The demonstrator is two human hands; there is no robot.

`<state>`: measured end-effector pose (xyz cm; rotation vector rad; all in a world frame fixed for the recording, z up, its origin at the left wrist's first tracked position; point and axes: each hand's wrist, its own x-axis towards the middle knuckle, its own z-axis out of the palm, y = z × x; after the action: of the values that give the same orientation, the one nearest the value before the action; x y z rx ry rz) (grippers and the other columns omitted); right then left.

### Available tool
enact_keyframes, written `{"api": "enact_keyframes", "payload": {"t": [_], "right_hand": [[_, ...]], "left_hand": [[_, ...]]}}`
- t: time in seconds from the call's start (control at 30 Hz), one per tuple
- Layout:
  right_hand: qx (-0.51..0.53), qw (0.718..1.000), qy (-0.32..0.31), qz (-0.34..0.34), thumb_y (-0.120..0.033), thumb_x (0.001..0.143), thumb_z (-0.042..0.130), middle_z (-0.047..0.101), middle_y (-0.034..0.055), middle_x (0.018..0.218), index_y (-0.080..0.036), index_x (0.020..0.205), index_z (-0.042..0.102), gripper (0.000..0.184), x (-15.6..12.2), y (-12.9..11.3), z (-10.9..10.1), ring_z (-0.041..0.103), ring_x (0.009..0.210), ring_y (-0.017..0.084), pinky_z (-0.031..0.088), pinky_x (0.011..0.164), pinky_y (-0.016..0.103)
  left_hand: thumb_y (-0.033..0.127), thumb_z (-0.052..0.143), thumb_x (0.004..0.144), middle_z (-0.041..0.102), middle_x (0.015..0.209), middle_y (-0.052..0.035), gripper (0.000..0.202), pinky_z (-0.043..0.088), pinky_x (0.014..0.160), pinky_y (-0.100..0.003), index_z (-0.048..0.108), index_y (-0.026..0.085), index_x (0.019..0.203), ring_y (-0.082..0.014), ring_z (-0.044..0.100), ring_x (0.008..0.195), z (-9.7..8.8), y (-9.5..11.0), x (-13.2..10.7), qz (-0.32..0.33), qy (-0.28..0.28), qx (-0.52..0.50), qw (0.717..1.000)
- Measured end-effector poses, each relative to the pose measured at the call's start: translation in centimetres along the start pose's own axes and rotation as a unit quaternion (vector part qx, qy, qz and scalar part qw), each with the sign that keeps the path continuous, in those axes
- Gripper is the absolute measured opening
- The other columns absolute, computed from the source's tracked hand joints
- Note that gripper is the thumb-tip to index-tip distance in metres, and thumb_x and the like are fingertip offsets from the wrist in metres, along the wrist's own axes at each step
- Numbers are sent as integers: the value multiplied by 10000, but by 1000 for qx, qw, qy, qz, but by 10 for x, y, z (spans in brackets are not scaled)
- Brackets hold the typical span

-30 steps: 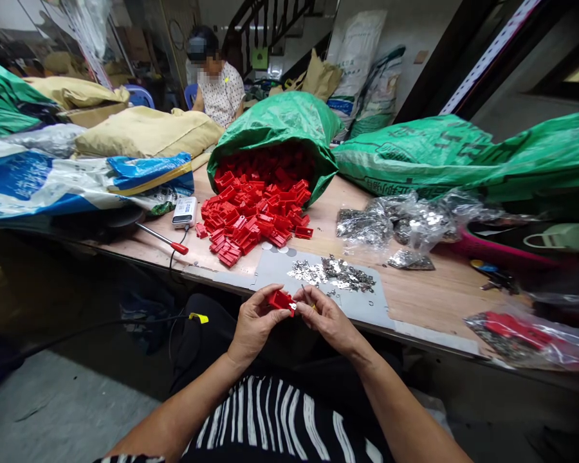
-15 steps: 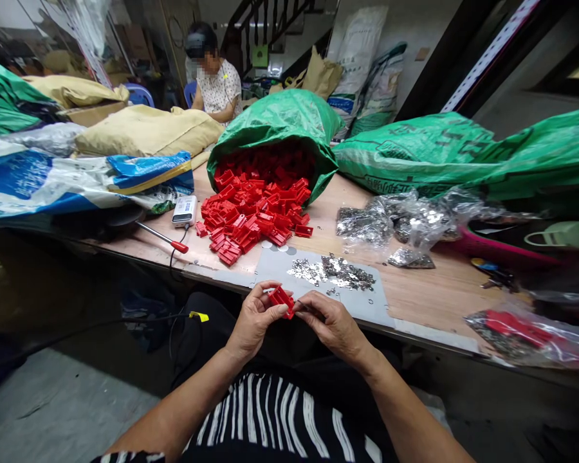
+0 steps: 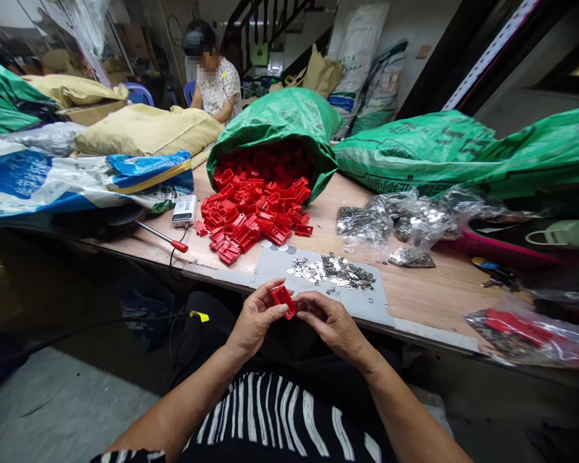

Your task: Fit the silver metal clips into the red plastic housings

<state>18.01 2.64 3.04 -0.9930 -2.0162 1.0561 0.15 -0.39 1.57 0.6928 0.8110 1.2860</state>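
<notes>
My left hand [image 3: 257, 319] is closed around a small red plastic housing [image 3: 283, 300], box-shaped with a hollow side, held in front of the table edge. At the housing's right end, the fingers of my right hand [image 3: 329, 321] are pinched together; whatever lies between them is too small to name. Just beyond my hands, small shiny metal pieces [image 3: 332, 271] are spread on a grey mat [image 3: 270, 273]. Behind the mat, a heap of similar red plastic housings [image 3: 251, 218] spills from the mouth of a green woven sack [image 3: 289, 112].
Clear bags of metal parts [image 3: 367, 222] lie right of the heap, near a pink basket [image 3: 502, 247]. A red-handled metal rod [image 3: 178, 245] and a white device [image 3: 184, 210] with a cable sit left. Another person [image 3: 219, 83] sits behind the sacks.
The red housing has turned slightly in my left hand, with its hollow side showing more. My right fingertips have shifted a little at its end.
</notes>
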Motion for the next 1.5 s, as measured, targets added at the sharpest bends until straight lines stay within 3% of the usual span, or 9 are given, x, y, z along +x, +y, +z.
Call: {"api": "enact_keyframes", "payload": {"t": [0.1, 0.23, 0.37, 0.53, 0.7, 1.13, 1.27, 1.4, 1.5], "right_hand": [[-14, 1000, 8, 12, -292, 889, 565, 646, 29, 893, -234, 1114, 601, 235, 0, 0, -3, 603, 753, 160, 505, 704, 282], [-87, 996, 30, -17, -277, 948, 442, 609, 75, 1011, -240, 1206, 587, 297, 3, 8, -3, 586, 929, 193, 491, 852, 343], [-139, 989, 36, -19, -227, 928, 459, 628, 79, 960, -238, 1191, 601, 299, 8, 18, 3, 599, 912, 206, 499, 833, 356], [-183, 982, 40, 2, -197, 900, 497, 686, 60, 995, -222, 1067, 635, 217, 15, 25, 7, 642, 902, 200, 494, 832, 341], [-199, 980, 18, -16, -190, 901, 502, 688, 63, 964, -206, 1015, 658, 194, 19, 29, 4, 639, 891, 191, 494, 828, 325], [-250, 967, -9, -45, -148, 909, 509, 652, 60, 950, -190, 1013, 644, 176, 20, 32, 6, 631, 879, 172, 508, 813, 297], [-317, 948, -21, -18, -125, 906, 496, 638, 58, 944, -188, 1009, 634, 183, 21, 17, 13, 630, 851, 165, 497, 761, 260], [-418, 906, -24, 55, -141, 920, 451, 630, 69, 926, -185, 980, 624, 189, 21, -1, 28, 631, 739, 165, 448, 608, 246], [-422, 903, -9, 78, -161, 932, 436, 629, 66, 939, -194, 989, 617, 192, 21, -3, 34, 629, 750, 164, 425, 592, 241]], "left_hand": [[238, 761, 698, 699, 1088, -82, 517, 501, 875, -313, 589, 194, 1184, -211, 654, 1007, -4, -3, 2, 19, -8, 31, 999], [236, 761, 696, 690, 1090, -63, 402, 517, 851, -305, 593, 199, 1059, -188, 665, 947, -11, -4, 10, 83, -11, 129, 988], [218, 722, 730, 698, 1036, -44, 331, 520, 857, -311, 581, 210, 1029, -168, 671, 882, -19, -3, 23, 160, 4, 287, 945], [185, 695, 729, 711, 1010, -22, 358, 514, 874, -314, 632, 236, 1078, -182, 670, 908, -27, -1, 40, 185, 5, 415, 891], [169, 700, 719, 703, 1113, -39, 427, 492, 933, -335, 655, 250, 1136, -201, 657, 1014, -30, 0, 46, 192, -24, 448, 873], [190, 689, 751, 714, 1087, -43, 354, 497, 901, -298, 664, 216, 1104, -187, 665, 971, -34, -1, 47, 189, -34, 479, 856], [178, 683, 750, 717, 1070, -37, 337, 504, 860, -280, 666, 211, 1085, -178, 669, 923, -33, -3, 47, 191, -26, 484, 854], [165, 669, 756, 723, 1021, -30, 323, 505, 818, -270, 661, 212, 1076, -168, 668, 868, -32, -6, 46, 189, -12, 482, 855], [181, 682, 751, 723, 998, -30, 326, 499, 812, -269, 657, 209, 1074, -167, 663, 853, -32, -7, 46, 183, -8, 478, 859]]}}
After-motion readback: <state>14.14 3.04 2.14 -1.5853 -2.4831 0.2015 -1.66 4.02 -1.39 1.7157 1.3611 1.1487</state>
